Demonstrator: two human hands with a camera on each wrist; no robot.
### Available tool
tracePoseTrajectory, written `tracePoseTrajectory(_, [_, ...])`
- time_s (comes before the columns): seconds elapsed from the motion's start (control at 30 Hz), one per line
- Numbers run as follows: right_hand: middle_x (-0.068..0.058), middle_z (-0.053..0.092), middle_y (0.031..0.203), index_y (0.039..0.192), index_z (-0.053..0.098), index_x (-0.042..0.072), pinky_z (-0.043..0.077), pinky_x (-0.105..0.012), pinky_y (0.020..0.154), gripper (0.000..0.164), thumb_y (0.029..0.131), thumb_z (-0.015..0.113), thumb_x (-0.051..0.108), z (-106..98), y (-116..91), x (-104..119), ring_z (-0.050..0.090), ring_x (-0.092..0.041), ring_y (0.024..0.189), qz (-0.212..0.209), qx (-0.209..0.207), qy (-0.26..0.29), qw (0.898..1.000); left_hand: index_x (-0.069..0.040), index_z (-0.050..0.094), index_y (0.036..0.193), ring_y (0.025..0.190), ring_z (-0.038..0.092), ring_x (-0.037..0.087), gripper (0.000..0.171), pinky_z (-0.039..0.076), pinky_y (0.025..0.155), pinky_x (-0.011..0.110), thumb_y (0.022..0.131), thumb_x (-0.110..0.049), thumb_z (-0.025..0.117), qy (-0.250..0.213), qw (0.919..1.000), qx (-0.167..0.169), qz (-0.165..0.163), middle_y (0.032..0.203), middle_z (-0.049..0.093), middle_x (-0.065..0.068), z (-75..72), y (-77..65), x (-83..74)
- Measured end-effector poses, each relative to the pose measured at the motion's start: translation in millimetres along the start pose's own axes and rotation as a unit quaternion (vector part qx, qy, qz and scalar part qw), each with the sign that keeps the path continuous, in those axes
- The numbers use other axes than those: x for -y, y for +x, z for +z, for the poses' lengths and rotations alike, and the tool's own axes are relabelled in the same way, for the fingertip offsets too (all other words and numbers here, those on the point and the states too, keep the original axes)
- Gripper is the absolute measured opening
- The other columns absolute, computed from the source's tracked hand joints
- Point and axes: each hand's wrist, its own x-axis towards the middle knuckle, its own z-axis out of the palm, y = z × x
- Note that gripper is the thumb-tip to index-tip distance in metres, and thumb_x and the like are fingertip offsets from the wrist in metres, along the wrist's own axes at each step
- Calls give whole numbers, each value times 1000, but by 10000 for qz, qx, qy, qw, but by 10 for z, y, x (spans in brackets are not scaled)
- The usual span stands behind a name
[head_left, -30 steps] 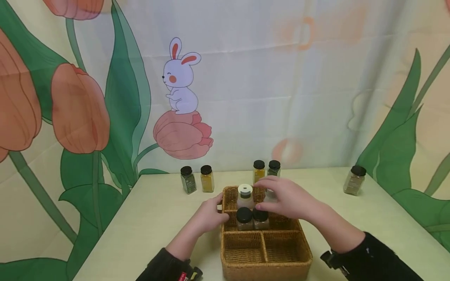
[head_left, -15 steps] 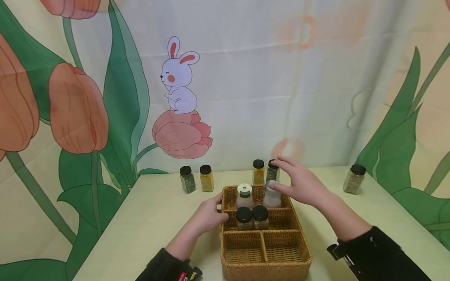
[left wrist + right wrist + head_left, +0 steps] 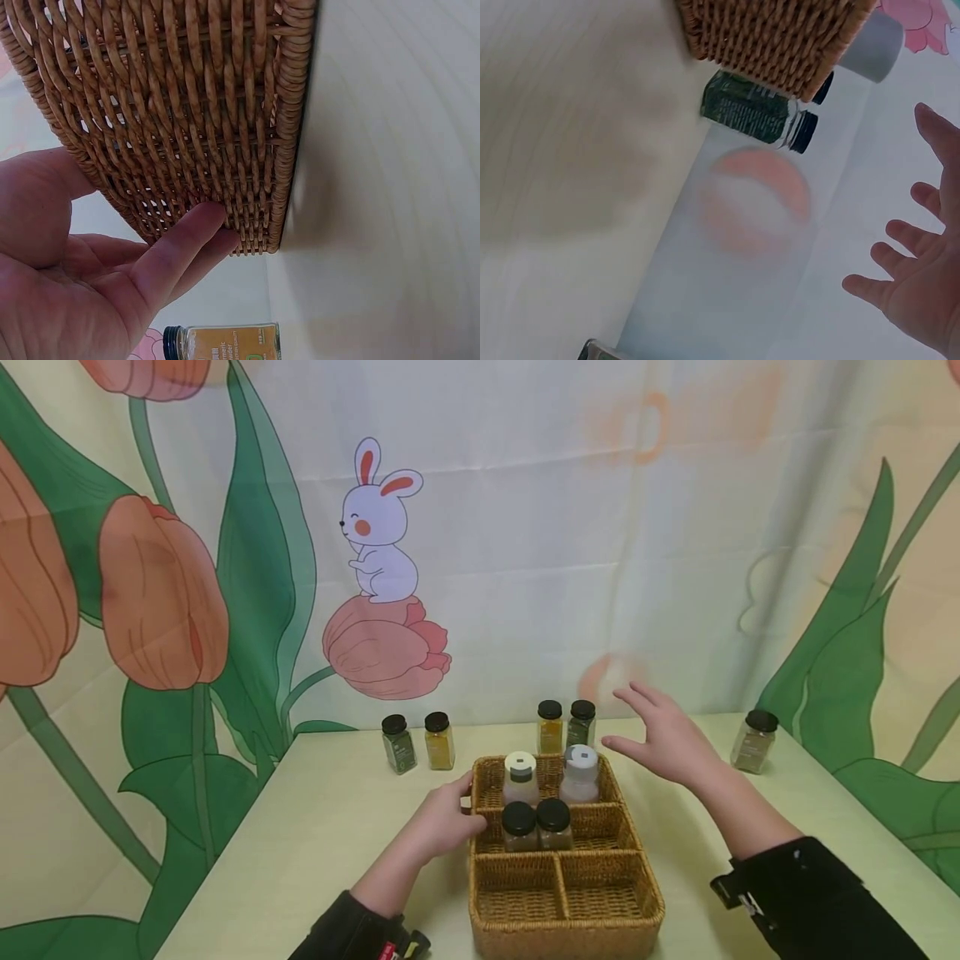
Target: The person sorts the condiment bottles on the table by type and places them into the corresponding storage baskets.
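At six o'clock in the head view, the wicker basket stands on the pale worktop, with a cream-capped bottle and a whitish bottle upright in its far row and two black-capped jars side by side in the middle row. At the basket's nine o'clock, the left hand grips the wall, fingers against the outside and thumb at the rim; a hard pull there could tilt the basket and topple the bottles. Both middle jars sit toward nine o'clock, so a jolt might slide them along their row. At one o'clock the right hand is open, fingers spread and touching nothing; a careless sweep toward nine could catch the whitish bottle or the green jar, which stands just beyond the basket at twelve beside a yellow jar. Farther out, a second green jar and a second yellow jar stand at ten, a brownish jar at two. Behind the worktop's far edge hangs a pale cloth printed with large tulips and a white rabbit.
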Motion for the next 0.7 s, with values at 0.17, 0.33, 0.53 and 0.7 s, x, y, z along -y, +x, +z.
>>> tracePoseTrajectory(0.17, [-29, 31, 151, 145, 42, 8, 30, -65, 106, 80, 82, 74, 45, -7, -4, -98, 30, -50, 137, 56, -4, -105, 9999, -6, 28, 153, 104, 68, 27, 82, 57, 72, 33, 80, -13, 67, 31, 10000, -8, -9, 142, 51, 19, -5, -14, -4])
tracePoseTrajectory(0.33, [-30, 29, 151, 146, 40, 8, 28, -66, 106, 81, 83, 73, 46, -34, -14, -190, 29, -51, 137, 222, 0, -217, 9995, -5, 27, 153, 102, 68, 26, 84, 55, 68, 31, 80, -13, 67, 79, 10000, -46, -37, 143, 50, 19, -3, -20, -5])
tracePoseTrajectory(0.53, [-31, 25, 153, 148, 37, 5, 26, -68, 106, 84, 84, 70, 49, -69, -34, -306, 26, -53, 137, 488, 93, -279, 9984, -5, 27, 153, 101, 68, 24, 84, 55, 67, 30, 79, -12, 67, 86, 9999, -52, -35, 144, 49, 19, 6, -12, -2])
tracePoseTrajectory(0.7, [-32, 23, 153, 148, 35, 4, 24, -68, 106, 87, 84, 69, 52, -97, -43, -392, 24, -54, 137, 674, 139, -315, 9971, -5, 27, 153, 102, 68, 26, 84, 56, 70, 31, 79, -12, 67, 79, 9999, -56, -26, 143, 50, 19, 6, -8, -1])
